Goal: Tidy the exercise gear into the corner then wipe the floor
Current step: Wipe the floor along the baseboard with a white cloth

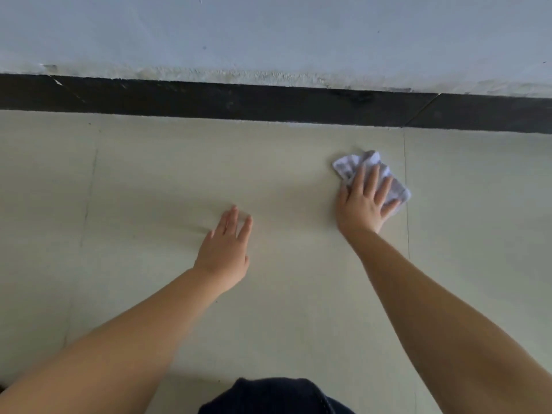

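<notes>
We see a small crumpled white cloth with faint grey markings [370,174] lying on the pale beige tiled floor [179,180], right of centre and near the black skirting band [268,101] that runs along the foot of the bluish-white wall [268,31]. The cloth sits just left of a thin tile joint. Our right hand [363,204] lies on top of it, palm down: the grip is spread, fingers straight and a little apart, pressing the cloth flat against the floor rather than curling round it. The cloth pokes out beyond the fingertips and to the hand's right side; the part beneath the palm is hidden.

Our left hand [225,255] is well apart from the cloth, nearer the middle of the view, palm down with its fingers straight and held close together, its grip on nothing. We cannot tell whether it touches the floor or hovers just above it.

At the bottom edge a piece of dark denim clothing [277,397] is cut off by the frame. Both bare forearms reach in from the lower corners.
</notes>
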`<action>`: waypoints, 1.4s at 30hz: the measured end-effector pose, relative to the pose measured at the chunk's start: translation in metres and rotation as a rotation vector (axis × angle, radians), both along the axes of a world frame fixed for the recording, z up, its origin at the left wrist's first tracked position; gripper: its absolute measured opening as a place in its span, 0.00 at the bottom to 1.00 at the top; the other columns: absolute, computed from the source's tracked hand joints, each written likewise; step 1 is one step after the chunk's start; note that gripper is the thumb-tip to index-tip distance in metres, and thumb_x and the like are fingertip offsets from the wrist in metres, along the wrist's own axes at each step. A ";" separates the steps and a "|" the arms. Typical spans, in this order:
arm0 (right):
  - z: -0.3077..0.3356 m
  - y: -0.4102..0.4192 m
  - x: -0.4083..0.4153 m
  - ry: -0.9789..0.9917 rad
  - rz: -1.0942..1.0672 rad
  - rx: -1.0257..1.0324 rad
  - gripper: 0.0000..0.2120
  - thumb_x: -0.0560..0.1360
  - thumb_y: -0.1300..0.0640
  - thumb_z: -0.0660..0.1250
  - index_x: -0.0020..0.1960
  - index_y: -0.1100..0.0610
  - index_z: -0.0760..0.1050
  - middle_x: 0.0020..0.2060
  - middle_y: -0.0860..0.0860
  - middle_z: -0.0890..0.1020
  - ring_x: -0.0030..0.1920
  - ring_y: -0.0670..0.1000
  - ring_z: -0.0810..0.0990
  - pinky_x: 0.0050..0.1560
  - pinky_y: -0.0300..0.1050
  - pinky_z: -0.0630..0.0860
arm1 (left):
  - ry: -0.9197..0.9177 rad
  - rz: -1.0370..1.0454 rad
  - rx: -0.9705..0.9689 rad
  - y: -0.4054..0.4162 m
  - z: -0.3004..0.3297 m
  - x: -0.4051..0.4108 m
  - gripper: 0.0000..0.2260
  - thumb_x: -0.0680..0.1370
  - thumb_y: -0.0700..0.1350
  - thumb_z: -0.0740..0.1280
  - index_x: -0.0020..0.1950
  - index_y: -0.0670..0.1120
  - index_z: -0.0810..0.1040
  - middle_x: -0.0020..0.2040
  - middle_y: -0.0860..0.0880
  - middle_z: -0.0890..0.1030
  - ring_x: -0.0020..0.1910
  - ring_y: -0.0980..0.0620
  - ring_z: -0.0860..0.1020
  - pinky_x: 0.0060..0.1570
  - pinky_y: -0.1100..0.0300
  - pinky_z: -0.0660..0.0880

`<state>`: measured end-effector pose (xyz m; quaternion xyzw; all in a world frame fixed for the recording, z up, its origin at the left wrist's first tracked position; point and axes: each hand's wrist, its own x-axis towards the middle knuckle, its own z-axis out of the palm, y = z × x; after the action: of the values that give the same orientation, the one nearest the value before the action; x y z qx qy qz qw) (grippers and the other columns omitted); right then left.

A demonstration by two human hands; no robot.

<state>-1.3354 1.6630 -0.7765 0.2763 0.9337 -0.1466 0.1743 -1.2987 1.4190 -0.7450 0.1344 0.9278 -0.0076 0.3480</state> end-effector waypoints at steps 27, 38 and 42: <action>0.056 0.077 0.072 -0.600 0.591 -0.016 0.36 0.81 0.50 0.55 0.76 0.49 0.31 0.76 0.47 0.35 0.77 0.52 0.41 0.71 0.60 0.61 | 0.002 -0.203 0.161 0.100 0.012 -0.064 0.28 0.80 0.48 0.57 0.78 0.49 0.50 0.77 0.43 0.51 0.76 0.45 0.51 0.71 0.41 0.56; 0.058 0.073 0.067 -0.682 0.515 -0.063 0.38 0.81 0.50 0.57 0.75 0.46 0.30 0.75 0.44 0.32 0.77 0.52 0.38 0.72 0.59 0.61 | -0.029 -0.387 0.027 0.100 -0.014 -0.050 0.40 0.77 0.62 0.60 0.77 0.53 0.38 0.76 0.42 0.31 0.76 0.42 0.34 0.67 0.30 0.48; 0.053 0.040 0.055 -0.651 0.230 -0.208 0.34 0.80 0.52 0.57 0.78 0.52 0.40 0.77 0.53 0.38 0.77 0.59 0.45 0.75 0.59 0.52 | -0.063 -0.423 -0.006 0.104 -0.010 -0.054 0.39 0.77 0.62 0.59 0.77 0.53 0.36 0.75 0.41 0.31 0.75 0.40 0.34 0.66 0.29 0.49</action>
<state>-1.2805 1.7034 -0.7234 0.1826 0.8343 -0.1249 0.5049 -1.3523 1.5235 -0.7551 0.3252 0.8676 -0.0792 0.3678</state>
